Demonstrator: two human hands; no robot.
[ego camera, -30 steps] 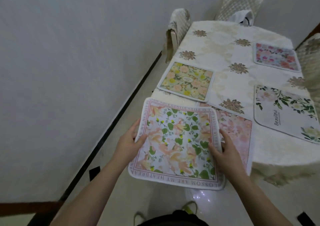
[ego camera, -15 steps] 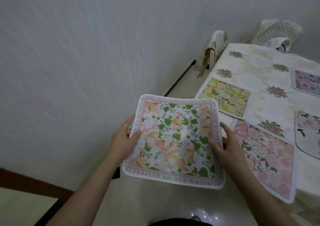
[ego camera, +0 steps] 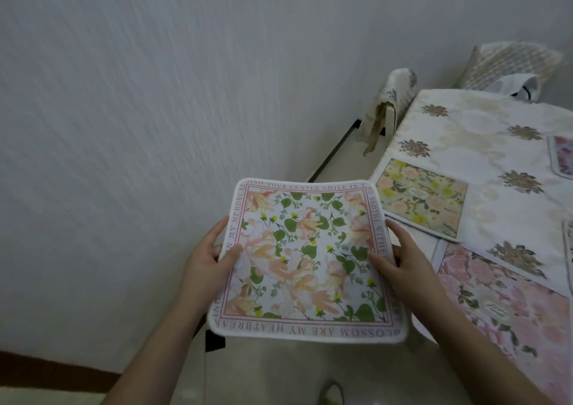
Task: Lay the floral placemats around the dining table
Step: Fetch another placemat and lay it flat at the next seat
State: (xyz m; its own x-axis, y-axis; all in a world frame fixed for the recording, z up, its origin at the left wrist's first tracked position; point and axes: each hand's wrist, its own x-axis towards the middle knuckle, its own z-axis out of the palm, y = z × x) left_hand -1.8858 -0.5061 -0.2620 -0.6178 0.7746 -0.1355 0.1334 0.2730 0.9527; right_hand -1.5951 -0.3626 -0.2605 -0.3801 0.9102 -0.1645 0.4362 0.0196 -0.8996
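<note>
I hold a square floral placemat (ego camera: 305,259) with a pink lettered border flat in the air, left of the dining table (ego camera: 471,144). My left hand (ego camera: 206,257) grips its left edge, thumb on top. My right hand (ego camera: 400,260) grips its right edge the same way. On the table's cream cloth lie a yellow-green floral placemat (ego camera: 424,201) and a pink floral placemat (ego camera: 508,311), the pink one at the near corner. Parts of two more mats show at the right frame edge (ego camera: 562,156).
A white wall (ego camera: 155,110) stands close on the left with a dark skirting line at the floor. Two covered chairs (ego camera: 392,104) stand at the table's far side and end. The floor between wall and table is a narrow strip.
The view has swung left and the table has slid toward the right edge. The held placemat stays between both hands, now off the table's side, away from the pink mat.
</note>
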